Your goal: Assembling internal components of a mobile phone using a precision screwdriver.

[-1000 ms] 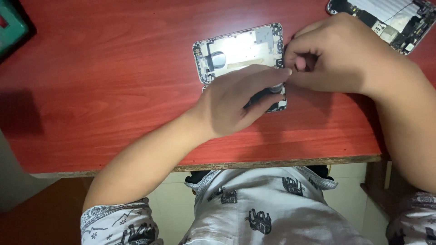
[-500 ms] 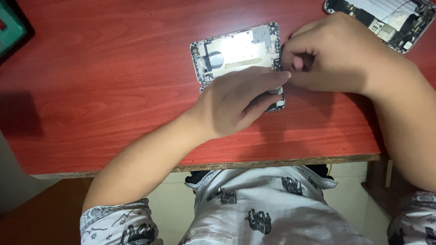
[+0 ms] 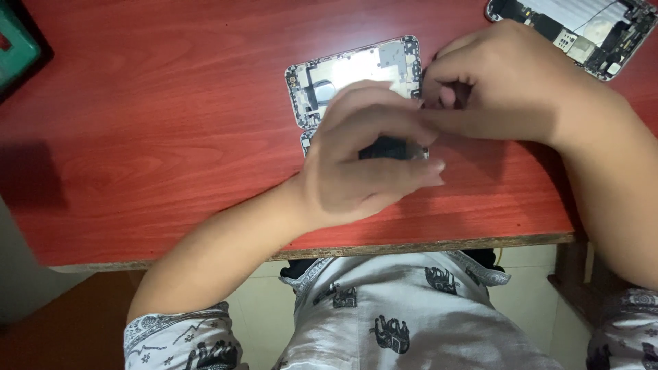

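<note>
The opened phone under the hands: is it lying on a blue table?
No, the opened phone lies on a red wooden table, with both hands over it.

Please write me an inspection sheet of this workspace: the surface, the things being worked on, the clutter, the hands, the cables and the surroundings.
Surface: red wooden table, front edge worn and pale.
Job's things: opened phone lying flat, its inner parts showing; its lower half is hidden under the hands.
Clutter: second opened phone at the far right corner; green tray at the far left edge.
Hands: left hand curled over the phone's lower half; right hand pinching at its right edge, what it holds cannot be seen.
Cables: thin dark wire on the second phone.
Surroundings: pale tiled floor below the table.
</note>
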